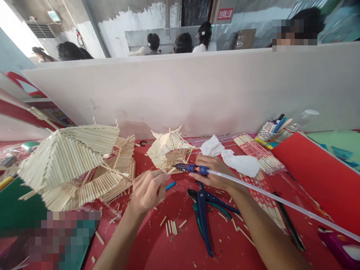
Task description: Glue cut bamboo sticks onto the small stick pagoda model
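My right hand [210,170] is wrapped round a blue hot glue gun [197,169], from whose back a long clear glue stick [270,194] runs to the right. The dark nozzle points left, close to my left fingertips. My left hand [150,189] is pinched on a short wooden stick [171,169], of which only the end shows. Just behind both hands stands a small pavilion model [168,148] made of wooden sticks. A much larger stick model [75,153] with a wide peaked roof stands to the left.
Blue-handled cutters [201,213] lie before me amid cut stick pieces [171,227]. Crumpled tissue [242,163], packs of sticks [258,153], a black tool [291,225] and a red board [320,180] lie right. A pale partition [180,90] rises behind; several people sit beyond.
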### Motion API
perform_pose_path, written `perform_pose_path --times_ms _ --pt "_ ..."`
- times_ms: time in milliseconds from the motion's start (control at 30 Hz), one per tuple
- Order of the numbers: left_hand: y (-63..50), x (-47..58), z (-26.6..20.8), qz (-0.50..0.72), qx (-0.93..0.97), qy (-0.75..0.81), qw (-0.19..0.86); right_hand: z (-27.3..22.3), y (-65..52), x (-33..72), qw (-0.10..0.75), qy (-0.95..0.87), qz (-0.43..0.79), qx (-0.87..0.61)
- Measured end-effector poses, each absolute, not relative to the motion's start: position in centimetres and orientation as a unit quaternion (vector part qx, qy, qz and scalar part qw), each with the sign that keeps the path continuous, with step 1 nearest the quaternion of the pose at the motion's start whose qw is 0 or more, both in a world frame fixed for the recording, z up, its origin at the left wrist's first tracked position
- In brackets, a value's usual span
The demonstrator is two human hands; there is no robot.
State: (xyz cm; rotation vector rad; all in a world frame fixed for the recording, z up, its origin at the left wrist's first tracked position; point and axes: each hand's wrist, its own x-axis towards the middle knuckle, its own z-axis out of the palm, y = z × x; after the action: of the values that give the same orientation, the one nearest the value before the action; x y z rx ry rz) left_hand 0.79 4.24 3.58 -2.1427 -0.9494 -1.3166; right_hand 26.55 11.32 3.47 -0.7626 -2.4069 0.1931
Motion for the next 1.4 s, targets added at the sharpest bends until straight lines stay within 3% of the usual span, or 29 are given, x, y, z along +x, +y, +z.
perform_pose_path --times_ms 467,733,1400 --pt "4.8 1.7 3.2 -0.375 -0.771 -0.440 0.269 4.4 11.2 27.3 0.308 -0.884 0.145 -0.319" --pt "5.2 1.8 1.0 -0.325 -0.783 -0.469 0.246 4.4 11.3 27.2 0.295 -0.894 0.143 -0.305" --pt "5.2 1.9 1.0 -0.244 -0.787 -0.507 0.254 4.2 11.4 26.9 0.312 -0.893 0.120 -0.301"
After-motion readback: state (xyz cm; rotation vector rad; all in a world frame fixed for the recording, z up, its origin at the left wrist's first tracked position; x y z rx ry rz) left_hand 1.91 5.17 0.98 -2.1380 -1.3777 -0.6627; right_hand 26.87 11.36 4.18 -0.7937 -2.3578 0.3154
